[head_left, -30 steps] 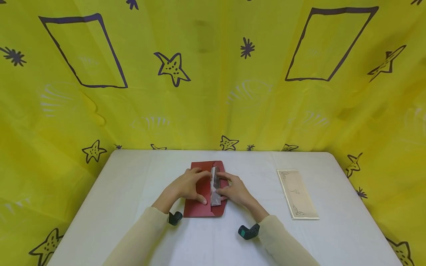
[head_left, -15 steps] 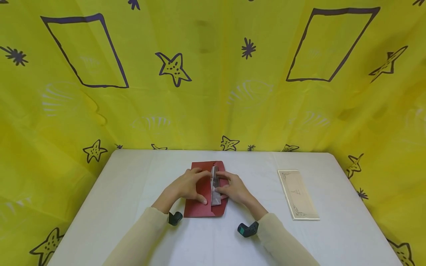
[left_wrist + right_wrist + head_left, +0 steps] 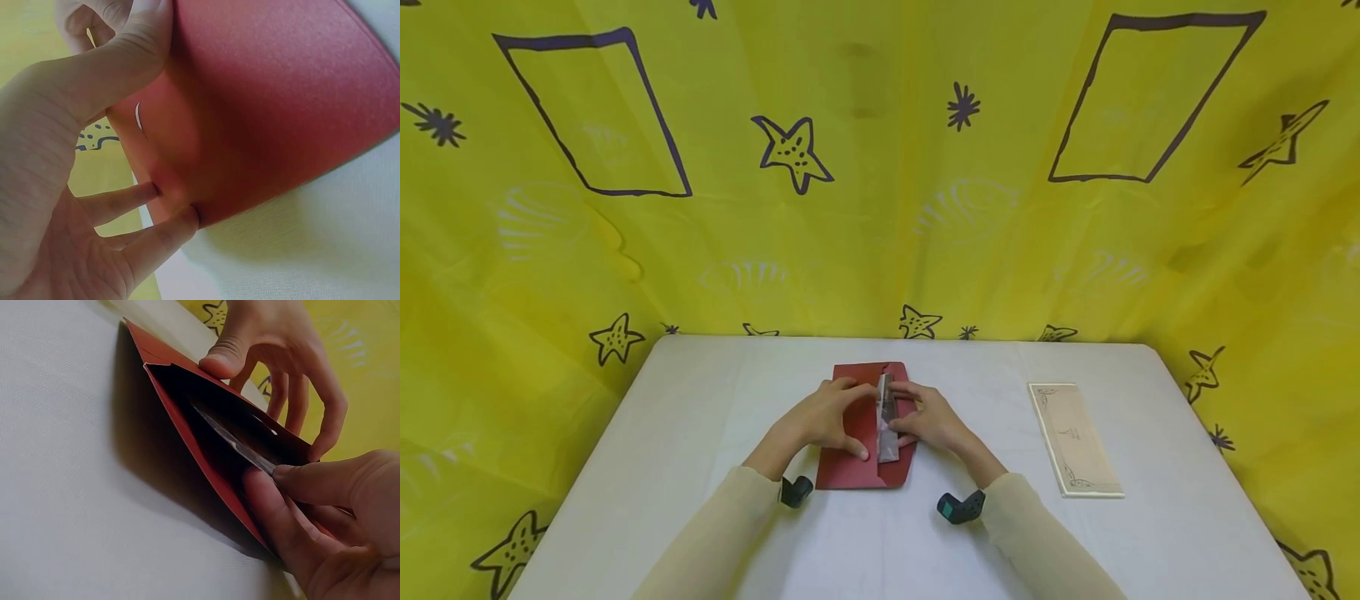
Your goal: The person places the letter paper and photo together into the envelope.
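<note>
A red envelope (image 3: 842,479) lies in the middle of the table with its mouth spread toward the right. My left hand (image 3: 827,418) grips its upper panel, thumb and fingers set apart along the rim; in the left wrist view other fingertips (image 3: 184,219) touch the envelope's far edge. From the right, my right hand (image 3: 931,419) pinches a thin grey slip (image 3: 234,442) between thumb and index finger. Part of the slip sits inside the mouth, between the two red panels, and its deeper end is lost in shadow.
To the right on the white-covered table (image 3: 970,554) lies a cream card (image 3: 1078,442) with ornamented corners. A yellow curtain (image 3: 865,250) with star drawings rises behind the table and at both sides. Small black devices (image 3: 961,507) sit at the wrists.
</note>
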`<state>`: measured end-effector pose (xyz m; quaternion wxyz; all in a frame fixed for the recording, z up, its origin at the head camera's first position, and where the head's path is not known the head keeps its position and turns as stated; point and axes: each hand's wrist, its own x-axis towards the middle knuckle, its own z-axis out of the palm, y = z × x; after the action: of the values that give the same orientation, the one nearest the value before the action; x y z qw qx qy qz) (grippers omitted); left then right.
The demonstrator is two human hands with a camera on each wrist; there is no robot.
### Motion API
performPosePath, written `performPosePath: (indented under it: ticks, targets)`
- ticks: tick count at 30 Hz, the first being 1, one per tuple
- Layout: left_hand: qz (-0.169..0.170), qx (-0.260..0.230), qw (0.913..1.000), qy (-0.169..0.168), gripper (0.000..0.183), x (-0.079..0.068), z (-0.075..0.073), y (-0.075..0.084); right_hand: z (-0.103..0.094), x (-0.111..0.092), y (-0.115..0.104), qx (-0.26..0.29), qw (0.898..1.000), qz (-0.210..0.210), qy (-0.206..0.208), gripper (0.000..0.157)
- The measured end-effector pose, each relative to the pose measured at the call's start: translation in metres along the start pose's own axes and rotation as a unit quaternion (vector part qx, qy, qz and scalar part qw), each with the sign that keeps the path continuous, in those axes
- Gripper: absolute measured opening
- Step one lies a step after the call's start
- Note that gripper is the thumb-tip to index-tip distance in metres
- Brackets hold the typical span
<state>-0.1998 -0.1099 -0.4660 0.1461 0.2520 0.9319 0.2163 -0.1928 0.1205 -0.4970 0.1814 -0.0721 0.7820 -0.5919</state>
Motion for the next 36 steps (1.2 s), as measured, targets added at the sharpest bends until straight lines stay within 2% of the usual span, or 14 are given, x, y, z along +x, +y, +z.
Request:
performPosePath:
  ticks: [10,18,26,36]
  targets:
    - [0.005,-0.004,1.0000,0.003,0.085,-0.001,0.000,0.001,0.006,0.002,0.006,0.010,1.000,-0.026,-0.001,0.066]
    - [0.003,-0.001,1.0000,0.004,0.084,-0.001,0.000,0.000,0.010,0.002,0.005,0.035,0.999,-0.026,-0.008,0.069]
    - [0.018,-0.004,0.9998,0.010,0.082,-0.001,0.000,-0.001,0.015,0.003,0.003,0.016,1.000,-0.024,-0.005,0.066]
    - [0.014,0.001,0.9999,0.009,0.082,0.000,0.001,-0.001,0.015,0.002,0.002,0.011,1.000,-0.026,-0.006,0.067]
